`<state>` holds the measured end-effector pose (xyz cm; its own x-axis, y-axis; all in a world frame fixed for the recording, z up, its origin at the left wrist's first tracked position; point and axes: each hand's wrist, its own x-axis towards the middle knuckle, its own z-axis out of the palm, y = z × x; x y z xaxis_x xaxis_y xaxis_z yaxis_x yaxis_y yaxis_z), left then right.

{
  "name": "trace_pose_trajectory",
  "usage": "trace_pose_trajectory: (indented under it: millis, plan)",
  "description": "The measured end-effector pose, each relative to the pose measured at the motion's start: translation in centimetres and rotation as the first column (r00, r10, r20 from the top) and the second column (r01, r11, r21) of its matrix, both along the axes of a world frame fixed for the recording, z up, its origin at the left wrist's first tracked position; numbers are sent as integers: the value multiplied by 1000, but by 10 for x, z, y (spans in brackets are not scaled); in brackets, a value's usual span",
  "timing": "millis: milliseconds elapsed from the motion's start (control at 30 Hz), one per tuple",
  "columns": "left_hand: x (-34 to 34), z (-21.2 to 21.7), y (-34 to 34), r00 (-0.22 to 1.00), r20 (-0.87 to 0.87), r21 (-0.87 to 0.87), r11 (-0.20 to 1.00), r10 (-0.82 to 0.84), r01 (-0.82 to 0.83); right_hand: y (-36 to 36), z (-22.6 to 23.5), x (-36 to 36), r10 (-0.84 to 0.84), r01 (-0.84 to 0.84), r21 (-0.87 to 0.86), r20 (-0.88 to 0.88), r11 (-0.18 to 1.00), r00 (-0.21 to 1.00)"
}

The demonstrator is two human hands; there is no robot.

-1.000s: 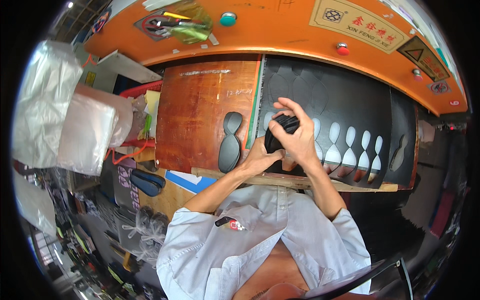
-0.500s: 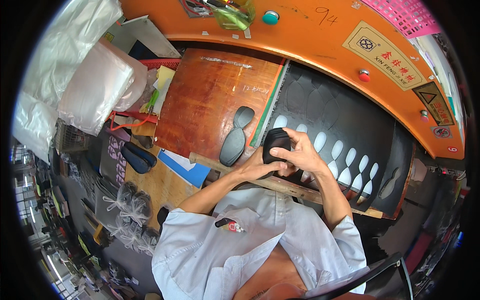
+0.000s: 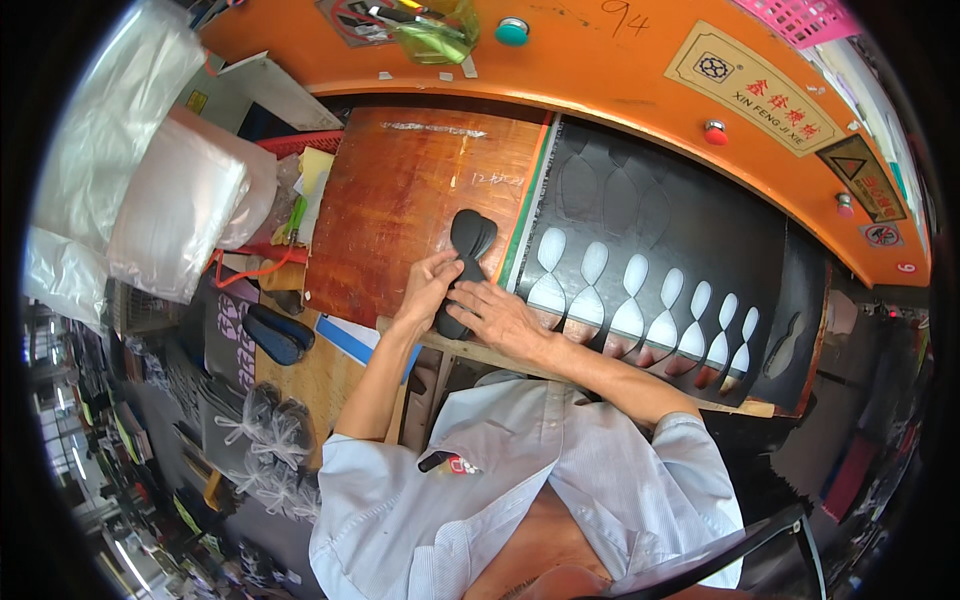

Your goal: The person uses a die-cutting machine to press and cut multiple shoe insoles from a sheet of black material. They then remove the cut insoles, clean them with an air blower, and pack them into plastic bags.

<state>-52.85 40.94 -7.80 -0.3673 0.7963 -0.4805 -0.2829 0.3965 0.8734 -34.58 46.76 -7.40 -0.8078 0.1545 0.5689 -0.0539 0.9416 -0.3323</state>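
A stack of black shoe insoles [image 3: 474, 235] lies upright-lengthwise on the reddish-brown wooden board [image 3: 385, 215], close to its front edge. My left hand [image 3: 430, 290] grips the left side of the stack at its narrow middle, fingertips pressed against it. From the right, my right hand [image 3: 500, 318] reaches across the lower part, its fingers curled over the insoles and hiding much of them. To the right lies a black sheet [image 3: 690, 235] with a row of several insole-shaped cut-outs [image 3: 633, 300] showing pale and brown, and fainter outlines farther back.
An orange machine beam [image 3: 600, 75] with buttons spans the far side. Clear plastic bags [image 3: 175, 200] hang at the left, near a red basket [image 3: 300, 143]. Dark blue insoles [image 3: 277, 333] and bagged bundles [image 3: 270, 440] lie at lower left. A wooden rail [image 3: 500, 360] edges the front.
Both hands have moved left, bringing the black insoles from in front of the black sheet down onto the pair on the wooden board. The row of cut-outs is now uncovered.
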Motion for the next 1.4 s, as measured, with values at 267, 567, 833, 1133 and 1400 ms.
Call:
trace_pose_trajectory:
  millis: [267,567,833,1133,1400]
  plan:
    - [3,-9,-6,762,-609,-176,974,-221,141,-6,6,64,-363,335,-527,54,781,930]
    - [90,17,-69,715,-691,145,948,-107,282,1,-16,324,-979,986,-140,196,-89,-61]
    - [132,-43,-63,828,-543,30,983,-136,181,8,-57,468,-809,821,-225,432,-524,-398]
    - [109,-39,-13,831,-519,16,970,-199,242,30,-29,498,-883,829,-487,469,-274,-15]
    - [104,1,-87,801,-494,-109,939,-337,327,-39,-9,539,-832,829,-538,523,-151,188]
